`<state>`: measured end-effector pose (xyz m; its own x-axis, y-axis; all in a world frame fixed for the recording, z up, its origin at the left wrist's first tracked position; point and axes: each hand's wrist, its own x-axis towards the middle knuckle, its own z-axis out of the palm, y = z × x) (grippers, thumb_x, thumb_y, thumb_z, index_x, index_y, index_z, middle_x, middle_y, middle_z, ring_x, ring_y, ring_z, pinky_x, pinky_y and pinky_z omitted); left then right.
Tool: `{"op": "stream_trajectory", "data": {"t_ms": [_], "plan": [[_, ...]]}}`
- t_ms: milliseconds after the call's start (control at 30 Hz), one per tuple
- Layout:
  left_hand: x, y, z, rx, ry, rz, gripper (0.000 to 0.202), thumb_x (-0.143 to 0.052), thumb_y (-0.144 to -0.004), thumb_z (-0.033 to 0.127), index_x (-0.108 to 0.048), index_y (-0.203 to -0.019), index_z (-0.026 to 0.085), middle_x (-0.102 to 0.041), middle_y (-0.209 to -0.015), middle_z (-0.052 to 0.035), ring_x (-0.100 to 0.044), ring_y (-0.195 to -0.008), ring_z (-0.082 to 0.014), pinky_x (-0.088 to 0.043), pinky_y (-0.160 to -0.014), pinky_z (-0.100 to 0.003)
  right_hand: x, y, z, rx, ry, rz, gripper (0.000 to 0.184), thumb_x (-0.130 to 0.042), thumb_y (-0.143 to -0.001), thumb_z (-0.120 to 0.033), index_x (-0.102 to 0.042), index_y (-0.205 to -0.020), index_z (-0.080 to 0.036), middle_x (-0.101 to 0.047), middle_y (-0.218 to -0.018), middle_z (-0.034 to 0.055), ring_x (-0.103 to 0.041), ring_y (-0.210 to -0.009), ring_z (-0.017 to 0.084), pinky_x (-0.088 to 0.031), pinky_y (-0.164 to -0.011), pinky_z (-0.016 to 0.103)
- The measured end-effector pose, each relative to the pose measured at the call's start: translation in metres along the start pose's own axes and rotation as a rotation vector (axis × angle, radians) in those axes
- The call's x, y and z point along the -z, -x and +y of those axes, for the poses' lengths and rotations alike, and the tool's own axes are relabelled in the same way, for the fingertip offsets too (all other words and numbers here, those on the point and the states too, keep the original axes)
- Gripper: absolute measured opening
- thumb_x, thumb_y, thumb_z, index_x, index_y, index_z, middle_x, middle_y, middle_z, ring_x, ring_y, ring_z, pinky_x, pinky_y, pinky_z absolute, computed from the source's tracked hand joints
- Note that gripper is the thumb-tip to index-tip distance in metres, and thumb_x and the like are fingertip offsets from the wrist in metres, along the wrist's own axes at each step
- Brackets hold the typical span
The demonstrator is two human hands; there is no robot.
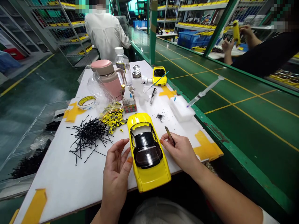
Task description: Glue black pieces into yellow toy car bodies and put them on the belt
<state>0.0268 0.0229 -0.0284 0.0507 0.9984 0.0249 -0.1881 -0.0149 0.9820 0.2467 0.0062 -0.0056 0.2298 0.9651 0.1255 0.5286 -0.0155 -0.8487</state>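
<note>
A yellow model car body (153, 179) with a dark roof and rear window lies in front of me, reaching over the near edge of the white board. My left hand (118, 165) is beside its left side, fingers loosely curled and apart, the thumb at the car's edge. In my right hand (181, 151), between thumb and fingers, is a pair of dark tweezers (170, 136) pointing up and away. That hand rests close to the car's right side. Beyond the car lies a small heap of tiny black parts (160, 116).
Left of the car are black thin stems (90, 133) and yellow-black pieces (113, 118). Behind stand a pink mug (108, 82), a bottle (122, 63) and another yellow car (159, 76). A syringe (205, 91) sticks in a white foam block (181, 109). Other people work nearby.
</note>
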Motion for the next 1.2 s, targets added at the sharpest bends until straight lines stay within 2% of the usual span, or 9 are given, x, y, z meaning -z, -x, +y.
{"op": "stream_trajectory", "data": {"t_ms": [467,667,900,1200], "plan": [[0.0002,0.0,0.002,0.002,0.009,-0.012,0.041,-0.073,-0.092,0.031,-0.062,-0.131,0.035,-0.059,-0.144,-0.0043,-0.047,-0.145,-0.0223,-0.046,-0.117,-0.033,0.001,0.0006,0.0013,-0.002,-0.024,0.002,0.016,-0.06,-0.091,-0.028,-0.071,-0.084,-0.018,-0.054,-0.058,-0.0041,-0.049,-0.053,0.013,-0.034,-0.055,0.026],[0.0005,0.0002,0.0025,0.013,0.017,-0.008,0.041,-0.074,-0.091,0.032,-0.062,-0.13,0.034,-0.059,-0.145,-0.0045,-0.05,-0.143,-0.0229,-0.045,-0.118,-0.035,-0.0006,-0.0012,0.0001,-0.011,-0.012,0.002,0.016,-0.059,-0.092,-0.027,-0.07,-0.085,-0.018,-0.054,-0.059,-0.0041,-0.049,-0.054,0.013,-0.035,-0.055,0.025],[0.0005,0.0011,0.0021,0.004,0.014,-0.011,0.04,-0.073,-0.092,0.03,-0.062,-0.13,0.034,-0.06,-0.145,-0.0035,-0.048,-0.145,-0.0203,-0.047,-0.114,-0.028,-0.0008,0.0009,-0.0002,-0.002,0.005,-0.005,0.015,-0.058,-0.092,-0.026,-0.069,-0.085,-0.018,-0.054,-0.061,-0.005,-0.048,-0.055,0.012,-0.034,-0.056,0.024],[0.0006,-0.0001,0.0014,-0.007,0.026,-0.014,0.04,-0.073,-0.092,0.029,-0.063,-0.13,0.034,-0.06,-0.145,-0.0036,-0.049,-0.144,-0.0194,-0.049,-0.111,-0.025,-0.0009,0.0005,-0.0004,-0.013,-0.007,-0.013,0.016,-0.057,-0.092,-0.026,-0.069,-0.085,-0.018,-0.052,-0.06,-0.0054,-0.047,-0.056,0.011,-0.033,-0.057,0.025]]}}
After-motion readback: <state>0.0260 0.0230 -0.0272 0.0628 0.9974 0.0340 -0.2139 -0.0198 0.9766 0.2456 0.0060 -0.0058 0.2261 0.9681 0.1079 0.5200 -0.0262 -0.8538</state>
